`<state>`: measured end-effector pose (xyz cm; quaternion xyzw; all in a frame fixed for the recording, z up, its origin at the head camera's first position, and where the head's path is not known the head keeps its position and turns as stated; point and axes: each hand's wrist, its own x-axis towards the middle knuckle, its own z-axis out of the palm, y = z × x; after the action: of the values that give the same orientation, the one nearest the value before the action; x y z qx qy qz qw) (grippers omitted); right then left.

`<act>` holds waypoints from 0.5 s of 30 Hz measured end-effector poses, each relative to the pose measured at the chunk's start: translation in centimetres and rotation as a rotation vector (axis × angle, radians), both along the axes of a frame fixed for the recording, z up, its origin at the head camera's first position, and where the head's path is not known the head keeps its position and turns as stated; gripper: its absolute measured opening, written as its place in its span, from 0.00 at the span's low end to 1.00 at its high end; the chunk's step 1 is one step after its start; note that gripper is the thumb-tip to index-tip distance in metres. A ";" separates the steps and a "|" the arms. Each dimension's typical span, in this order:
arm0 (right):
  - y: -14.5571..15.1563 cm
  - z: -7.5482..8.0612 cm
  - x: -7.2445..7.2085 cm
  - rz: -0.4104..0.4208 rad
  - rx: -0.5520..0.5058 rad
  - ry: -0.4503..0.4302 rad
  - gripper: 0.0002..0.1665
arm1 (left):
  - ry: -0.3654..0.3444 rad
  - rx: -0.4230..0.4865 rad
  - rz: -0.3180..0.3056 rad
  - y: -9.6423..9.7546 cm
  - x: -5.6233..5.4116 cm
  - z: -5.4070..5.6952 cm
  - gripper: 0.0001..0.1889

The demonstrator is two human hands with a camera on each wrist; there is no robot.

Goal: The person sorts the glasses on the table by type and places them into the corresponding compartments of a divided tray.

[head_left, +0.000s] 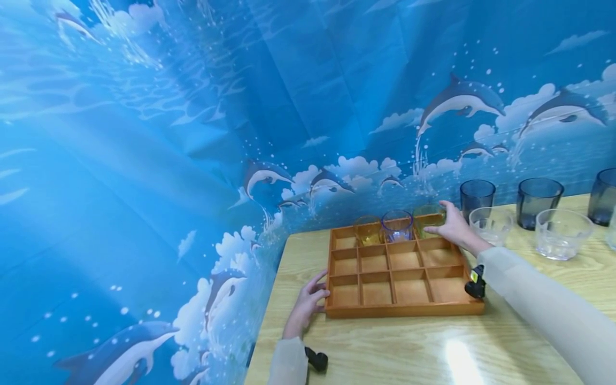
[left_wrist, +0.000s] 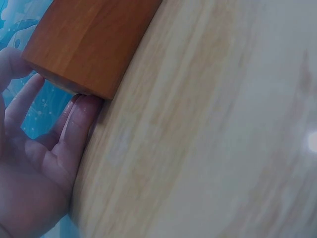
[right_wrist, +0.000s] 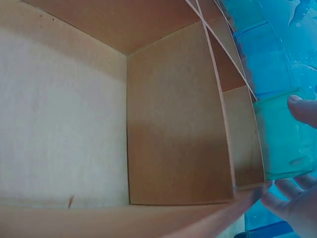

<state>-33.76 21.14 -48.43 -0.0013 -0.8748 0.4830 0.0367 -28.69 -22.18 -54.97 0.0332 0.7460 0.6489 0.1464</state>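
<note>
A wooden box divided into square compartments [head_left: 404, 309] lies on the table. My right hand [head_left: 454, 227] holds a clear green glass [head_left: 423, 216] at the box's back right compartment. In the right wrist view the thumb lies against one side of the green glass [right_wrist: 287, 136], with the other fingers at its opposite side. My left hand [head_left: 306, 305] rests its fingers on the left side of the box, near the front corner; in the left wrist view the fingertips touch the box's end [left_wrist: 94, 49]. A yellow glass [head_left: 369, 235] and a blue-rimmed glass [head_left: 397, 230] stand in back-row compartments.
Right of the box, dark blue glasses [head_left: 539, 203] stand at the back of the table [head_left: 385, 347], with clear glasses [head_left: 563, 235] in front of them. A blue dolphin-print backdrop [head_left: 313, 107] hangs behind and left of the table.
</note>
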 end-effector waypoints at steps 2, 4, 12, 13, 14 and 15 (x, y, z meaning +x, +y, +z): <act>0.1 0.1 0.1 0.002 -0.004 0.000 0.62 | 0.002 -0.001 0.000 0.0 0.0 0.0 0.30; 0.3 0.2 0.2 -0.002 0.000 0.005 0.61 | 0.006 0.000 -0.001 0.1 0.0 0.0 0.30; 0.6 1.0 1.4 0.007 -0.039 0.028 0.56 | 0.018 0.010 0.003 0.1 0.2 0.2 0.30; 0.5 1.0 1.5 0.005 -0.043 0.035 0.55 | 0.016 0.013 0.003 0.1 0.2 0.2 0.30; 0.5 1.1 1.7 0.003 -0.047 0.043 0.54 | 0.013 0.016 0.000 0.0 0.2 0.2 0.30; 0.5 1.1 1.7 -0.001 -0.047 0.050 0.53 | 0.009 0.019 -0.003 0.0 0.2 0.2 0.30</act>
<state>-32.02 21.64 -47.31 0.0096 -0.8620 0.5034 0.0589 -28.53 -22.18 -54.78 0.0386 0.7405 0.6554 0.1437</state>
